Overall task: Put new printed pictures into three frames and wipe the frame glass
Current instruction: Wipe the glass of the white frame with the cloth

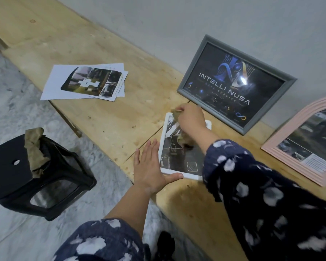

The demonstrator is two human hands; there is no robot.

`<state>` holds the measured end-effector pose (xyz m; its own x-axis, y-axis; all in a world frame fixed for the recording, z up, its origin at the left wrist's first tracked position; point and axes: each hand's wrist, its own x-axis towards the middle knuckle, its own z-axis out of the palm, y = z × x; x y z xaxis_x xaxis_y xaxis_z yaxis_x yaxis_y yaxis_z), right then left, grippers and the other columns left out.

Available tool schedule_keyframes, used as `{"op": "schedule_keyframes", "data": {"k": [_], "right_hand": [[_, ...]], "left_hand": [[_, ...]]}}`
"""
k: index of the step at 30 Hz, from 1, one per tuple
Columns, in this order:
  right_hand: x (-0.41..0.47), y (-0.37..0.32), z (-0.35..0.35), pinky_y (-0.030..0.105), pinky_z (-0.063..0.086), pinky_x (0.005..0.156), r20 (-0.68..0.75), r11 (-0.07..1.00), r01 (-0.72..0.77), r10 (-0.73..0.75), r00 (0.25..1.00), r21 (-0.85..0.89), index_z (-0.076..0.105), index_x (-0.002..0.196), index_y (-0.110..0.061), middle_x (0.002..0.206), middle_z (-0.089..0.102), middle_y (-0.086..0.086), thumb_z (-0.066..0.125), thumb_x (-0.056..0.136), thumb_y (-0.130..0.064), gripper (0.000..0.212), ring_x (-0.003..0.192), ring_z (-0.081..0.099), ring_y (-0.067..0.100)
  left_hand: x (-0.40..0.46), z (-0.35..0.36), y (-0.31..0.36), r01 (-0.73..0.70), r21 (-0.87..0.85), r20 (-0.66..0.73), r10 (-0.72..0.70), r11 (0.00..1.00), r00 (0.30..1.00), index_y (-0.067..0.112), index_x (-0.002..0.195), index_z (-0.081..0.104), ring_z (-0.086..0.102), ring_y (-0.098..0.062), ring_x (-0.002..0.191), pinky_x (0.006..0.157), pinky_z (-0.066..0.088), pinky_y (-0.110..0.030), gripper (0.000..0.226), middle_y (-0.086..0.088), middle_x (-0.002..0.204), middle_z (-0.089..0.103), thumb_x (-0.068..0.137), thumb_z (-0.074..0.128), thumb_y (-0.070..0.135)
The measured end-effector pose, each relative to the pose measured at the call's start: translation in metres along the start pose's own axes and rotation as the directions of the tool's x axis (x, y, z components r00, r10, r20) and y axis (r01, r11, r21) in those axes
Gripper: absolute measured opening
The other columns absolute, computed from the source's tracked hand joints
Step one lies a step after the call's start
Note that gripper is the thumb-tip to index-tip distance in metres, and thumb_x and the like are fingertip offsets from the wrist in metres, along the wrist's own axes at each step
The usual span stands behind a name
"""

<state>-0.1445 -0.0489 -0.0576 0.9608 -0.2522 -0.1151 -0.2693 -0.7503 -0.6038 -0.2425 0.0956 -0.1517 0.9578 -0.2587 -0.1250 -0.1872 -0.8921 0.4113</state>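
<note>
Right hand (191, 117) pinches cloth (184, 139) on white frame (163, 140).
Left hand (151, 166) flat, fingers together, bracing frame on wood counter (102, 113).

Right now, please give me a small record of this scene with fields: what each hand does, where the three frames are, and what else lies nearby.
left hand: flat, steadies white frame
right hand: grips cloth, on the glass
white frame: lies flat on bench
grey frame: leans on wall
pink frame: leans on wall
prints: stacked on bench
stool: on floor, second cloth over it
</note>
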Motion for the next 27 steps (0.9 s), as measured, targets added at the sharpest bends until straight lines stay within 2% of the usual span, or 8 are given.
{"op": "schedule_keyframes", "data": {"k": [3, 6, 11, 14, 18, 23, 25, 27], "right_hand": [[0.02, -0.007, 0.022, 0.03, 0.05, 0.077, 0.017, 0.987, 0.075, -0.073, 0.997, -0.142, 0.072, 0.1, -0.01, 0.097, 0.068, 0.01, 0.047, 0.088, -0.003, 0.028, 0.091, 0.063, 0.029], [0.017, 0.006, 0.048, 0.029, 0.045, 0.07, 0.153, 0.946, 0.171, -0.133, 0.979, -0.274, 0.062, 0.082, -0.014, 0.087, 0.057, 0.007, 0.043, 0.079, 0.001, 0.025, 0.08, 0.054, 0.026], [-0.008, 0.024, 0.054, 0.027, 0.027, 0.064, 0.193, 0.903, 0.315, -0.267, 0.944, -0.293, 0.063, 0.097, -0.015, 0.101, 0.063, 0.007, 0.04, 0.08, 0.005, 0.035, 0.095, 0.056, 0.028], [-0.032, 0.027, 0.052, 0.032, 0.035, 0.068, 0.256, 0.892, 0.376, -0.314, 0.914, -0.25, 0.064, 0.095, -0.014, 0.1, 0.065, 0.002, 0.042, 0.077, 0.004, 0.034, 0.095, 0.057, 0.029], [-0.069, 0.033, 0.05, 0.039, 0.048, 0.09, 0.318, 0.922, 0.364, -0.307, 0.897, -0.135, 0.067, 0.114, -0.018, 0.112, 0.068, 0.006, 0.046, 0.087, -0.003, 0.037, 0.104, 0.062, 0.027], [-0.096, 0.041, 0.046, 0.03, 0.046, 0.1, 0.402, 0.95, 0.297, -0.311, 0.861, 0.099, 0.068, 0.118, -0.02, 0.119, 0.068, -0.004, 0.058, 0.086, -0.003, 0.037, 0.11, 0.062, 0.01], [-0.092, 0.041, 0.046, 0.034, 0.044, 0.104, 0.404, 0.96, 0.271, -0.275, 0.872, 0.068, 0.067, 0.121, -0.02, 0.126, 0.065, -0.002, 0.057, 0.086, 0.0, 0.041, 0.117, 0.06, 0.015], [-0.09, 0.042, 0.049, 0.039, 0.042, 0.105, 0.403, 0.959, 0.282, -0.261, 0.877, 0.008, 0.067, 0.12, -0.023, 0.129, 0.063, 0.001, 0.054, 0.086, 0.001, 0.043, 0.12, 0.057, 0.021]], "left_hand": [[0.002, 0.002, -0.001, -0.008, -0.008, -0.024, 0.008, 1.0, 1.0, 0.024, 0.152, 0.0, -0.012, -0.009, 0.147, 0.119, -0.008, -0.044, 0.125, 0.01, 0.161, -0.002, 0.057, 0.041, 0.094], [0.005, 0.005, -0.001, -0.002, -0.01, -0.059, 0.002, 1.0, 0.998, 0.02, 0.149, 0.009, -0.01, -0.011, 0.147, 0.119, -0.006, -0.044, 0.127, 0.004, 0.16, 0.001, 0.052, 0.039, 0.096], [0.006, 0.011, -0.003, 0.032, 0.123, -0.064, -0.024, 0.992, 0.998, 0.009, 0.148, 0.013, -0.022, -0.021, 0.145, 0.118, -0.005, -0.05, 0.141, -0.008, 0.159, 0.004, 0.043, 0.024, 0.103], [0.006, 0.011, -0.002, 0.059, 0.111, -0.054, -0.053, 0.992, 0.997, 0.006, 0.146, 0.018, -0.023, -0.022, 0.145, 0.118, -0.006, -0.049, 0.143, -0.009, 0.158, 0.007, 0.041, 0.026, 0.103], [0.009, 0.012, -0.003, 0.067, 0.093, -0.026, -0.065, 0.993, 0.998, 0.006, 0.147, 0.012, -0.024, -0.022, 0.145, 0.119, -0.005, -0.048, 0.144, -0.008, 0.159, 0.003, 0.04, 0.033, 0.1], [0.007, 0.006, -0.005, 0.018, -0.011, -0.008, -0.018, 1.0, 1.0, 0.008, 0.149, 0.01, -0.021, -0.018, 0.146, 0.119, -0.007, -0.047, 0.129, -0.005, 0.159, -0.006, 0.055, 0.064, 0.078], [0.003, -0.004, -0.004, 0.008, -0.165, 0.025, -0.003, 0.986, 1.0, 0.009, 0.15, 0.005, -0.007, -0.018, 0.147, 0.119, -0.006, -0.043, 0.131, -0.003, 0.158, -0.001, 0.053, 0.062, 0.077], [0.005, -0.019, -0.007, 0.073, -0.355, 0.023, -0.07, 0.932, 0.997, 0.011, 0.148, 0.014, 0.018, -0.021, 0.143, 0.118, 0.01, -0.039, 0.112, -0.003, 0.153, 0.02, 0.059, 0.059, 0.061]]}}
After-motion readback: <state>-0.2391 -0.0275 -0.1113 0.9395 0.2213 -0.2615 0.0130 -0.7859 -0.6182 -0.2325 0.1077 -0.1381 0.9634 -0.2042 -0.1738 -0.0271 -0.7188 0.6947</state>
